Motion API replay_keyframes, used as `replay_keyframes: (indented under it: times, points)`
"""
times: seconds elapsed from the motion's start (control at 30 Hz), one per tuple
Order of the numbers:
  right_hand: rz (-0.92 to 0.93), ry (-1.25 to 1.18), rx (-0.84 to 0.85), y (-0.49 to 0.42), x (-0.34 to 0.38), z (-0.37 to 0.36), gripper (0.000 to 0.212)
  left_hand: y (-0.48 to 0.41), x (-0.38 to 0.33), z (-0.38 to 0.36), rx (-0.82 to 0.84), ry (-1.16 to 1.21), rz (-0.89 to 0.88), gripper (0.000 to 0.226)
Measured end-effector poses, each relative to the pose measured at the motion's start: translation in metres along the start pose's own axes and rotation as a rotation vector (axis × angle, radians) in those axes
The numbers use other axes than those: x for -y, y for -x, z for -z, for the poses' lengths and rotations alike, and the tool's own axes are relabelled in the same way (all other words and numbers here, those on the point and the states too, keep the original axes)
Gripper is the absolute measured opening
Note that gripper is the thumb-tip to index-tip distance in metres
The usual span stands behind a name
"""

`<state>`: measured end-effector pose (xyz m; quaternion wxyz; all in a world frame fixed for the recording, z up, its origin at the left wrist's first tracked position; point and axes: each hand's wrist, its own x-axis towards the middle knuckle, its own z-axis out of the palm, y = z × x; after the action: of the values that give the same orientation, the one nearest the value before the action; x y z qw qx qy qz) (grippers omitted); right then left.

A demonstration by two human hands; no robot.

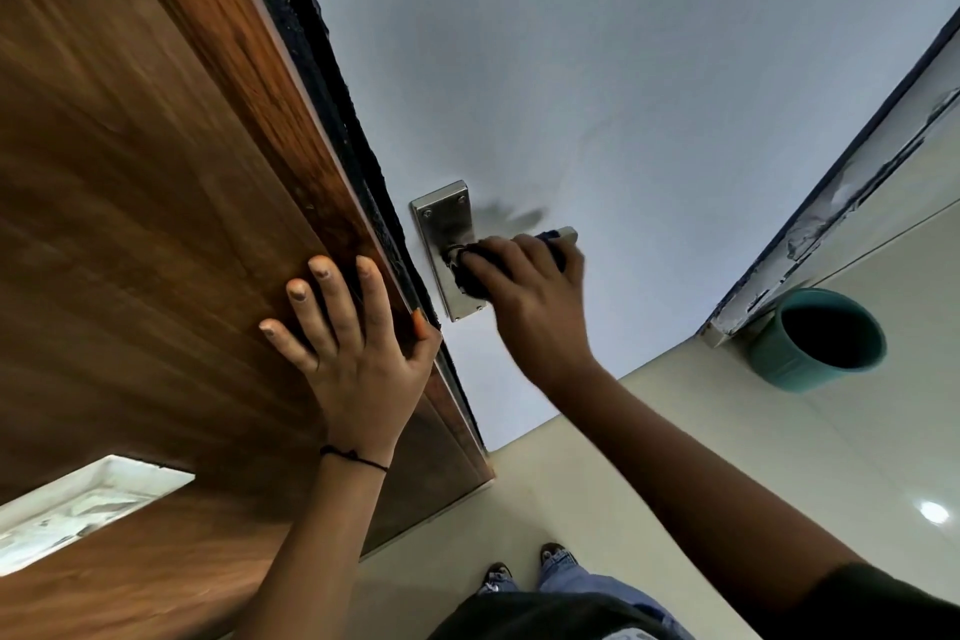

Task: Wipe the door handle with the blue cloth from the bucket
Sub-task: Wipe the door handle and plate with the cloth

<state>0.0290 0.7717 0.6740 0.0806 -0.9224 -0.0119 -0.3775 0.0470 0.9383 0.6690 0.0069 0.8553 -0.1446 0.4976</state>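
A steel door handle [570,235] on a steel backplate [441,218] sits on the pale grey door face. My right hand [530,286] is wrapped around the lever with the dark blue cloth [470,278] bunched under the fingers, so most of the lever is hidden. My left hand [353,333] lies flat, fingers spread, on the brown wooden panel [156,203] beside the door's edge. A teal bucket [821,338] stands on the floor at the right, its inside dark.
A pale tiled floor [675,431] runs below the door. A white door frame [841,203] with chipped paint rises at the right, next to the bucket. My shoes [524,566] and jeans show at the bottom.
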Motion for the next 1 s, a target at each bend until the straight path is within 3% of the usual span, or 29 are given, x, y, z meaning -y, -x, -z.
replay_keyframes:
  times: [0.13, 0.3, 0.37, 0.47, 0.53, 0.63, 0.7, 1.0]
  points:
    - [-0.203, 0.052, -0.070, -0.001, -0.044, 0.001, 0.011, -0.001, 0.000, 0.000, 0.003, -0.013, 0.006, 0.090]
    - [-0.049, 0.007, -0.047, 0.007, 0.003, -0.008, 0.023, 0.000, 0.000, 0.000, -0.002, -0.009, -0.001, 0.088]
    - [-0.086, -0.012, -0.049, 0.005, -0.004, -0.008, 0.020, 0.000, 0.000, 0.000, 0.001, -0.005, -0.002, 0.088]
    - [-0.308, -0.007, -0.139, 0.001, -0.037, -0.003, 0.014, -0.001, 0.000, 0.000, 0.005, -0.001, 0.005, 0.090]
    - [-0.529, -0.093, -0.112, -0.001, -0.048, -0.001, 0.024, 0.000, -0.001, 0.000, 0.003, -0.005, 0.002, 0.089]
    - [-0.938, -0.576, 0.004, -0.005, -0.035, -0.002, 0.044, -0.001, -0.001, 0.000, 0.006, -0.003, -0.001, 0.087]
    - [-1.134, -0.787, -0.011, -0.004, -0.028, -0.003, 0.050, -0.001, 0.000, 0.001, 0.010, 0.002, -0.002, 0.087]
    - [-1.407, -1.022, 0.036, -0.012, 0.007, -0.002, 0.008, -0.001, 0.000, 0.003, 0.028, 0.029, -0.007, 0.088]
